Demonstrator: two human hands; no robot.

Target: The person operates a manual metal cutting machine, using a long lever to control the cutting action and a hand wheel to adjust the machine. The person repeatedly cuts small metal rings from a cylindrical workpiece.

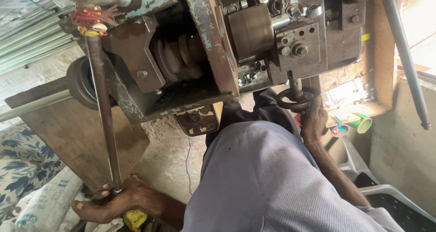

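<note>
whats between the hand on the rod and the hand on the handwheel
In the head view, the person's own torso in a grey shirt fills the stretch between the left hand on the rod and the right hand on the handwheel.

**Worn metal, dull wood, soft cloth**

The lathe (200, 55) is cast metal, its blue-green paint chipped to rusty brown. The long rod (103, 114) held by the left hand (116, 202) is dark, matt steel. The small handwheel (297, 98) under the right hand (313, 120) looks black and smooth. Cut metal rings (290, 7) shine bright. The board (77, 136) is dull wood; the shirt (263, 182) is matt woven cloth.
</note>
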